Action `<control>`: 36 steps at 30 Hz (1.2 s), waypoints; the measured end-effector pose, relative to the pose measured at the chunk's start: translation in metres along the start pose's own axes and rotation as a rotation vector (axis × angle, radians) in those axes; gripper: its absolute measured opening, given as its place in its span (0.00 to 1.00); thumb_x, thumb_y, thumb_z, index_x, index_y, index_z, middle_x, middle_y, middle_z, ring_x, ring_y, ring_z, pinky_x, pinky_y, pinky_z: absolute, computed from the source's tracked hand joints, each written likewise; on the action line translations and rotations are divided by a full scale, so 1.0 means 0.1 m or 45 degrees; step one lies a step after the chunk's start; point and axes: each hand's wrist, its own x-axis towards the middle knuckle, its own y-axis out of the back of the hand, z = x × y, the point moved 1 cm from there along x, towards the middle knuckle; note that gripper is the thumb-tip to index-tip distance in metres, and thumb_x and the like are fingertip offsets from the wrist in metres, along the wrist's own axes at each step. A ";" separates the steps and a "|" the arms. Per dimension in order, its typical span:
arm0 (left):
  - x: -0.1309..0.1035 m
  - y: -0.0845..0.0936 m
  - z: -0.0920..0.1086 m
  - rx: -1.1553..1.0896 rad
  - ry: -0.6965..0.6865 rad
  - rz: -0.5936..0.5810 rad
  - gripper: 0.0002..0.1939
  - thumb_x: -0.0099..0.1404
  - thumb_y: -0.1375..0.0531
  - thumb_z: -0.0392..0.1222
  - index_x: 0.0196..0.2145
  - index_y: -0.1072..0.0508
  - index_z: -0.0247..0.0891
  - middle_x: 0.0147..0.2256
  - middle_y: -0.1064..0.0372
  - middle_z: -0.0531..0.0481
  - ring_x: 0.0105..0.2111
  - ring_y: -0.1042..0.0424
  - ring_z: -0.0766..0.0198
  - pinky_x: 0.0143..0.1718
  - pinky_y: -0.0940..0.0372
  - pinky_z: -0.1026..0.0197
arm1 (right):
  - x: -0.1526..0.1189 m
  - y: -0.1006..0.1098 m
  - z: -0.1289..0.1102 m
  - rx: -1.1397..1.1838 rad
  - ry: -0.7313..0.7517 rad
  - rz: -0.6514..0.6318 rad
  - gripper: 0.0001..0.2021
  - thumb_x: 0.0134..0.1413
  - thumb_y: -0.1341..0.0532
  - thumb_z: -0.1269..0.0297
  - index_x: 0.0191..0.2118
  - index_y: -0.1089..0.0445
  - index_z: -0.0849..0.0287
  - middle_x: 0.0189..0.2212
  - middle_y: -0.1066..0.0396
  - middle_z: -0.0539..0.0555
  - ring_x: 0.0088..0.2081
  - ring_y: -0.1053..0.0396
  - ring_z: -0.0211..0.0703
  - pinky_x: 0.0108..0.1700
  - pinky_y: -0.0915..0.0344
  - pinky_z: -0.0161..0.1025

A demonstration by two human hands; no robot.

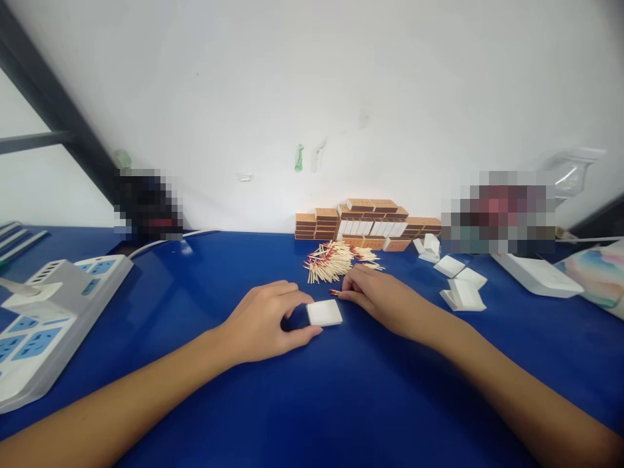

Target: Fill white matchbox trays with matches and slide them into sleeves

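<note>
My left hand (pixel 266 322) rests on the blue table and holds a small white box tray (pixel 324 312) at its left edge between thumb and fingers. My right hand (pixel 377 294) lies just right of the tray, its fingertips pinched on a few red-tipped matches (pixel 335 292) at the tray's far corner. A loose pile of matches (pixel 331 260) lies just beyond both hands.
Stacked brown matchboxes (pixel 365 221) line the wall behind the pile. Several white box parts (pixel 461 283) lie to the right, beside a white flat device (pixel 536 273). White power strips (pixel 43 318) sit at the left edge. The blue table (pixel 312 403) spreads in front.
</note>
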 end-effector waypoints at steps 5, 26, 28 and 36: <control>-0.02 0.00 -0.01 0.008 -0.033 0.048 0.14 0.68 0.34 0.49 0.48 0.22 0.41 0.29 0.33 0.55 0.30 0.33 0.65 0.32 0.42 0.62 | -0.05 0.02 -0.02 0.007 -0.018 -0.061 0.08 0.72 0.42 0.62 0.39 0.30 0.57 0.39 0.25 0.56 0.39 0.28 0.47 0.39 0.37 0.40; 0.02 0.05 -0.04 0.074 -0.086 0.053 0.14 0.69 0.36 0.50 0.46 0.21 0.39 0.28 0.33 0.54 0.28 0.35 0.65 0.30 0.42 0.62 | -0.14 -0.12 -0.39 -0.411 0.436 0.259 0.03 0.69 0.39 0.68 0.40 0.30 0.60 0.37 0.27 0.54 0.33 0.27 0.43 0.29 0.40 0.38; 0.04 0.09 -0.10 0.081 -0.079 0.080 0.14 0.69 0.36 0.50 0.47 0.21 0.40 0.28 0.33 0.55 0.28 0.35 0.66 0.31 0.42 0.62 | -0.16 -0.10 -0.39 -0.364 0.497 0.340 0.05 0.71 0.40 0.65 0.41 0.30 0.60 0.36 0.27 0.54 0.32 0.28 0.43 0.30 0.38 0.39; 0.16 0.22 -0.44 0.014 0.174 0.335 0.14 0.67 0.34 0.50 0.45 0.19 0.40 0.26 0.31 0.56 0.25 0.36 0.69 0.29 0.43 0.64 | -0.20 -0.38 -0.79 -0.158 0.684 0.307 0.10 0.70 0.40 0.64 0.52 0.26 0.60 0.44 0.28 0.58 0.44 0.28 0.49 0.39 0.29 0.43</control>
